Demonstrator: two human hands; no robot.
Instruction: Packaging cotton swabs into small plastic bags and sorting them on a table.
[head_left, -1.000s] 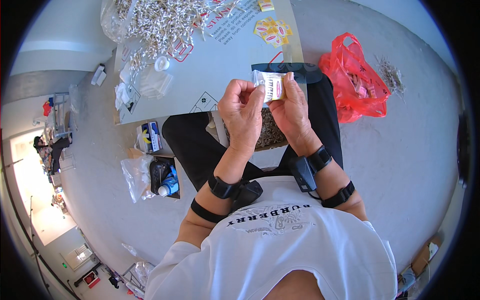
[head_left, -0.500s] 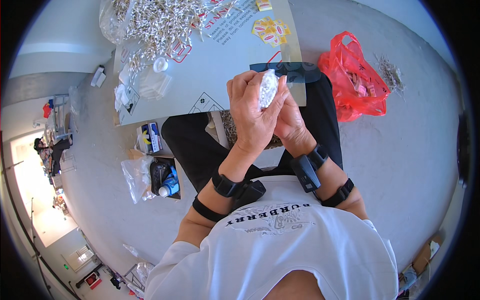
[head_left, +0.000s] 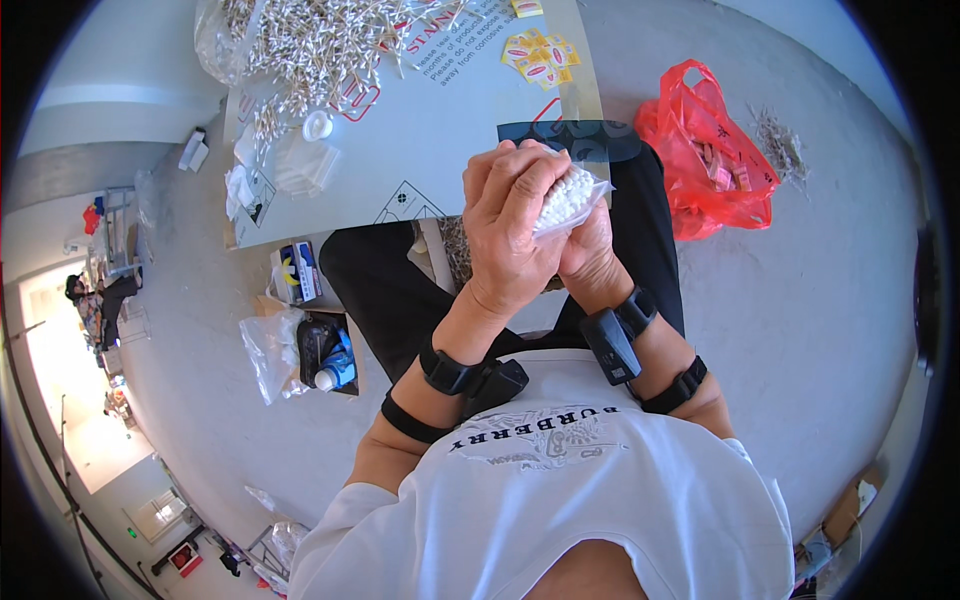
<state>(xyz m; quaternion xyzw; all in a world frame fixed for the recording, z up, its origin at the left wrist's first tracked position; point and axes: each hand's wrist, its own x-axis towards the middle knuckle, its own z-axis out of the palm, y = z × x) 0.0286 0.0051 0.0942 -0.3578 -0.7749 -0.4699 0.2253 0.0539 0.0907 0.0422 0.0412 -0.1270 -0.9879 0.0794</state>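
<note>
Above my lap, both hands hold a bundle of white-tipped cotton swabs (head_left: 568,198) in a small clear plastic bag. My left hand (head_left: 510,220) has its fingers wrapped over the near side of the bundle. Behind and below it, my right hand (head_left: 592,243) grips the bag, its fingers largely hidden. On the board across my knees, a large heap of loose cotton swabs (head_left: 315,50) lies at the far left. Closer to me lie a stack of clear small bags (head_left: 305,165) and a round white container (head_left: 317,125). Yellow labels (head_left: 540,57) are scattered toward the far right.
A dark translucent sheet (head_left: 570,140) lies at the board's right edge. On the floor at the right sit a red plastic bag (head_left: 700,150) and a pile of swabs (head_left: 778,145). At the left stands a carton with a blue bottle (head_left: 340,368). A person (head_left: 98,305) is far left.
The bundle has turned in my hands, from tips facing me upright to tilted toward the right. The bag's loose edge now shows, and my left fingers have moved over the top.
</note>
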